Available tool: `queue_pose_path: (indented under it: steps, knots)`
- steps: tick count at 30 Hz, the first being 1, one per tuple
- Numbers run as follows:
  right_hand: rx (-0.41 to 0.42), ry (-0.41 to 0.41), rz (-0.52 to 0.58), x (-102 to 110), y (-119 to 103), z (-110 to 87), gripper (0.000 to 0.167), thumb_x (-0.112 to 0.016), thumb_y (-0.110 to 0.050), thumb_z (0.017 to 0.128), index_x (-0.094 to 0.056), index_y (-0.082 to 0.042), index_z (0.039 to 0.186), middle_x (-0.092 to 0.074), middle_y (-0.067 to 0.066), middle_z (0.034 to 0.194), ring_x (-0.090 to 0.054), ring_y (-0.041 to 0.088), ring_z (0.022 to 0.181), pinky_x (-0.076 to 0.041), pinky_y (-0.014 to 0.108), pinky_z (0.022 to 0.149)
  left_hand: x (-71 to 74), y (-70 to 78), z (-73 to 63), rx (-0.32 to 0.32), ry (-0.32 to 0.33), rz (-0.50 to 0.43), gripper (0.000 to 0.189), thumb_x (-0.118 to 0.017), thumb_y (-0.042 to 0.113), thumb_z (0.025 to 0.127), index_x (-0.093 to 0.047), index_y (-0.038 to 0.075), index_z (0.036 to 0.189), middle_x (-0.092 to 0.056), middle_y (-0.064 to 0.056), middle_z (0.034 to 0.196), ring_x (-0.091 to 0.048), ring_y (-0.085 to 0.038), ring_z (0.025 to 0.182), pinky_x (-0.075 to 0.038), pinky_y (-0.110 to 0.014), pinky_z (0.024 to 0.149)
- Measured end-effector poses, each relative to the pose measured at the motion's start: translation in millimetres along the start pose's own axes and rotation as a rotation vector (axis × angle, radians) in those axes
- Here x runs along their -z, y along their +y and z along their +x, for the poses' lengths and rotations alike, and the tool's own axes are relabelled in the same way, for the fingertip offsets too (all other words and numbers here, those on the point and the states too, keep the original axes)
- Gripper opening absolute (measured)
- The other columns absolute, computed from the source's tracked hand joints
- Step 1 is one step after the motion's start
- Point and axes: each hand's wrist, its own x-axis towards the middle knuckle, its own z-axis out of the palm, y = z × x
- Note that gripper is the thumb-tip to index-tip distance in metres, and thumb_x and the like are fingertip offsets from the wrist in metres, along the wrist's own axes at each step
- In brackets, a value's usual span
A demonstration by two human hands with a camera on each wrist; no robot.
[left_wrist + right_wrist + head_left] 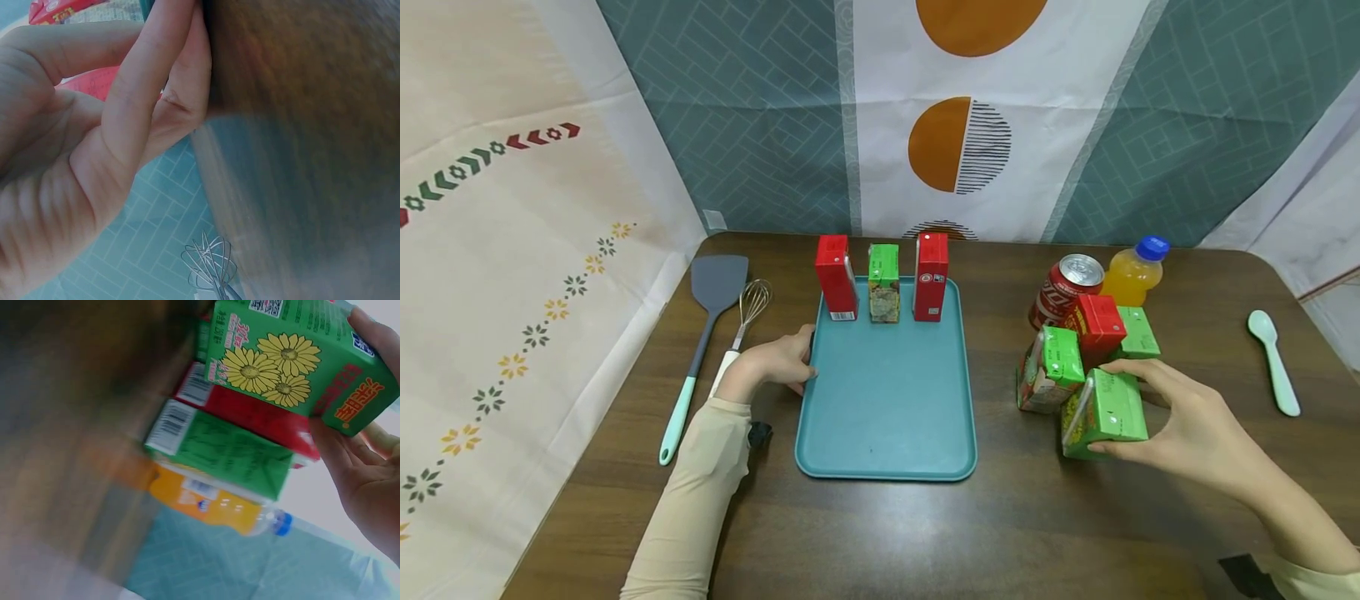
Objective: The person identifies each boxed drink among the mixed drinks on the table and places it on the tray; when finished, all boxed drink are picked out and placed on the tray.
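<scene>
My right hand point(1195, 417) grips a green drink carton point(1120, 408) between thumb and fingers. Yellow flowers show on this carton's side in the right wrist view. Close beside it stand another green carton point(1060, 358), a red carton point(1096, 329) and a green carton point(1138, 333) farther back. At the left, my left hand point(778, 360) holds the left rim of a teal tray point(887, 400), its fingers curled at the edge. Two red cartons point(837, 279) and a green carton point(884, 287) between them stand upright along the tray's far end.
A red soda can point(1066, 287) and an orange drink bottle point(1133, 275) stand behind the right-hand cartons. To the far right lies a pale spoon point(1273, 362). A spatula point(700, 333) and a whisk point(741, 321) lie left of the tray, the whisk partly under my left arm.
</scene>
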Motion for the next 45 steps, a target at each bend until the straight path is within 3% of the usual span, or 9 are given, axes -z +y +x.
queue_pose_path:
  steps: [7,13,22,32,41,45]
  knots:
    - [-0.005,-0.004,-0.039,12.3,-15.3,2.2,0.087,-0.095,-0.035,0.037,-0.059,-0.023,0.115,-0.058,-0.006,0.107,-0.05,-0.016,0.088,-0.039,-0.001,0.074,-0.2,-1.7,4.4,0.012,0.013,0.0,0.07,-0.05,-0.004,0.087,-0.007,-0.006,0.143,-0.049,-0.03,0.116,-0.064,-0.023,0.078,-0.058,-0.032,0.065]
    - [0.006,0.005,-0.085,21.1,-33.1,2.2,0.088,-0.095,-0.039,0.034,-0.058,-0.026,0.113,-0.055,-0.017,0.106,-0.049,-0.015,0.085,-0.038,0.001,0.072,-1.9,-3.4,7.0,0.007,0.013,0.006,0.072,-0.05,-0.004,0.087,-0.005,-0.006,0.143,-0.049,-0.03,0.116,-0.064,-0.024,0.079,-0.058,-0.032,0.063]
    - [0.101,0.004,0.03,19.1,-58.4,8.8,0.092,-0.096,-0.033,0.035,-0.059,-0.019,0.118,-0.057,-0.012,0.107,-0.052,-0.007,0.089,-0.041,0.002,0.077,-1.4,-1.5,3.2,0.013,0.014,0.009,0.072,-0.05,-0.003,0.087,-0.005,-0.006,0.143,-0.049,-0.03,0.117,-0.064,-0.024,0.079,-0.058,-0.032,0.064]
    - [0.136,-0.036,0.168,-16.2,-71.6,40.8,0.084,-0.095,-0.025,0.045,-0.057,-0.018,0.12,-0.059,-0.007,0.111,-0.053,0.002,0.09,-0.049,0.01,0.072,-2.6,-2.8,4.7,0.001,0.008,0.003,0.072,-0.05,-0.004,0.087,-0.005,-0.007,0.143,-0.048,-0.03,0.117,-0.064,-0.025,0.081,-0.058,-0.032,0.064]
    - [0.042,-0.108,0.38,-68.2,-81.0,71.9,0.076,-0.09,-0.031,0.056,-0.055,-0.017,0.122,-0.058,-0.003,0.109,-0.055,0.011,0.094,-0.055,0.033,0.082,-0.5,-2.4,3.3,-0.004,0.007,0.016,0.072,-0.051,-0.005,0.087,-0.005,-0.008,0.143,-0.054,-0.029,0.109,-0.065,-0.024,0.075,-0.058,-0.032,0.062]
    - [0.0,-0.133,0.4,-91.5,-85.7,84.1,0.075,-0.09,-0.032,0.057,-0.055,-0.016,0.122,-0.058,-0.001,0.11,-0.056,0.013,0.095,-0.054,0.039,0.085,0.2,-2.8,1.8,0.003,0.014,0.018,0.073,-0.051,-0.004,0.087,-0.004,-0.008,0.144,-0.053,-0.03,0.113,-0.065,-0.024,0.076,-0.058,-0.032,0.063]
